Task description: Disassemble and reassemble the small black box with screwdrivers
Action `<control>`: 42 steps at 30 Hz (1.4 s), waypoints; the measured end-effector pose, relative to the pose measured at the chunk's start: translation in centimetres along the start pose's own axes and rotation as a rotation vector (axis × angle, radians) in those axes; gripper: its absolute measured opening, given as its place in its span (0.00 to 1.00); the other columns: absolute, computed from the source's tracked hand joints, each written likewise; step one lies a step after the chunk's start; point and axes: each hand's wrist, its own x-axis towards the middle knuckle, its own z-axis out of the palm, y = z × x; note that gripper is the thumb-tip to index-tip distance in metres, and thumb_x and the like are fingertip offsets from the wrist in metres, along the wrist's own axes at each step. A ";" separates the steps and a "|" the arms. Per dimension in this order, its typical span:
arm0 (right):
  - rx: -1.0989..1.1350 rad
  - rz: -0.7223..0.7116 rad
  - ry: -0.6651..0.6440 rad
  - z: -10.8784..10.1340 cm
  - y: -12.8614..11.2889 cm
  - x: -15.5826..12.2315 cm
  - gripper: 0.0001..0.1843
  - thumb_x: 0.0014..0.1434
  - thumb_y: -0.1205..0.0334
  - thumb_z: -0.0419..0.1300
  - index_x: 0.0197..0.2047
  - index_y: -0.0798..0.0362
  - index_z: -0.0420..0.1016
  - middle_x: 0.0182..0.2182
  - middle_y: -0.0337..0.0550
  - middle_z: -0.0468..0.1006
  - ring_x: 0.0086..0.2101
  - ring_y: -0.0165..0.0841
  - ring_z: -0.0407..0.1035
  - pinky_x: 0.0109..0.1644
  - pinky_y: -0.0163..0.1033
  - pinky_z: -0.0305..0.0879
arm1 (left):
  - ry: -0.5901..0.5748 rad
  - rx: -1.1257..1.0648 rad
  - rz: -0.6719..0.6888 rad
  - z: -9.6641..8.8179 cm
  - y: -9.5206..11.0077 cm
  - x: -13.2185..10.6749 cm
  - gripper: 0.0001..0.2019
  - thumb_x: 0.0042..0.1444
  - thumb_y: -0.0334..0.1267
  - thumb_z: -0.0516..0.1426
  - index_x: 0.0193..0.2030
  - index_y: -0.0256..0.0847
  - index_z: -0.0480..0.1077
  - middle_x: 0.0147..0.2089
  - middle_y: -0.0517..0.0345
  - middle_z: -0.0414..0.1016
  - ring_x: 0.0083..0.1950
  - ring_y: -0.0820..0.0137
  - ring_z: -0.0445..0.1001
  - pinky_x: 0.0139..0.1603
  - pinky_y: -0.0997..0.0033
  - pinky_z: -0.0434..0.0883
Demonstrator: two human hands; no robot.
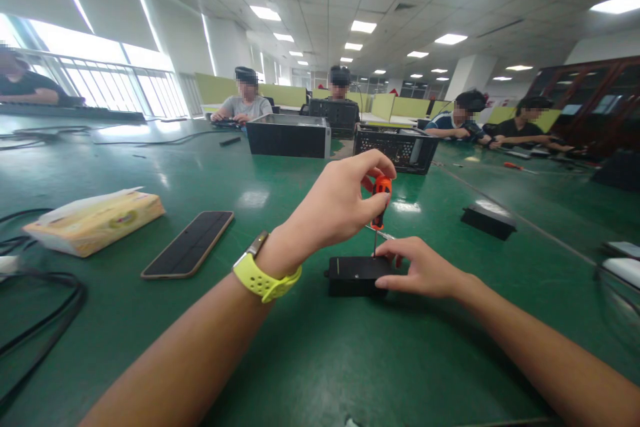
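Observation:
My left hand (pixel 345 197) is closed round the orange and black handle of a screwdriver (pixel 383 195), which stands upright. Its thin shaft runs down to the far edge of a small black box (pixel 355 268) lying on the green table. Whether the tip sits on a screw is too small to tell. My right hand (pixel 417 268) grips the right end of the box, thumb at the near side and fingers at the far side. Behind the box, a thin metallic rod (pixel 381 233) is partly hidden by my hands. A watch with a yellow-green strap (pixel 263 280) is on my left wrist.
A tissue pack (pixel 100 217) and a phone (pixel 189 243) lie left, beside black cables (pixel 55 320). Another black box (pixel 489 220) lies right. Computer cases (pixel 289 135) stand ahead. An orange screwdriver (pixel 515 166) lies farther right. Several people sit around the table (pixel 300 360).

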 end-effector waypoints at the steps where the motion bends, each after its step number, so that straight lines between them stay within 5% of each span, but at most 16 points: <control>1: 0.000 0.001 0.001 0.0 0.0 0.0 0.21 0.53 0.48 0.66 0.43 0.55 0.75 0.35 0.44 0.79 0.33 0.34 0.72 0.38 0.38 0.67 | 0.000 -0.008 0.000 0.0 0.0 0.0 0.10 0.50 0.26 0.57 0.39 0.39 0.70 0.39 0.60 0.75 0.38 0.73 0.74 0.41 0.74 0.71; 8: 0.000 -0.005 -0.004 0.0 0.1 0.0 0.21 0.53 0.48 0.66 0.43 0.55 0.75 0.35 0.44 0.79 0.32 0.34 0.72 0.38 0.38 0.67 | 0.031 -0.074 0.001 0.2 0.0 0.1 0.09 0.50 0.26 0.57 0.38 0.38 0.72 0.41 0.57 0.75 0.40 0.72 0.74 0.43 0.73 0.74; 15: -0.006 0.004 -0.005 0.1 0.1 0.1 0.21 0.53 0.48 0.65 0.43 0.55 0.75 0.35 0.44 0.79 0.32 0.34 0.72 0.38 0.38 0.67 | 0.062 -0.040 -0.012 0.5 0.0 -0.1 0.04 0.52 0.34 0.60 0.35 0.38 0.70 0.32 0.61 0.73 0.33 0.74 0.71 0.35 0.74 0.71; 29: -0.013 -0.002 -0.001 0.2 0.0 0.2 0.21 0.53 0.47 0.66 0.43 0.55 0.75 0.34 0.43 0.79 0.32 0.34 0.72 0.37 0.37 0.67 | 0.074 -0.061 -0.016 1.2 -0.2 -0.3 0.11 0.53 0.29 0.53 0.42 0.39 0.72 0.38 0.58 0.77 0.37 0.72 0.74 0.39 0.72 0.72; 42: 0.001 0.001 -0.005 0.2 0.0 0.2 0.21 0.53 0.48 0.66 0.43 0.55 0.75 0.34 0.42 0.79 0.32 0.33 0.72 0.37 0.37 0.66 | 0.072 -0.079 -0.005 1.5 -0.2 -0.2 0.13 0.51 0.25 0.48 0.38 0.38 0.71 0.42 0.56 0.77 0.38 0.71 0.74 0.38 0.71 0.71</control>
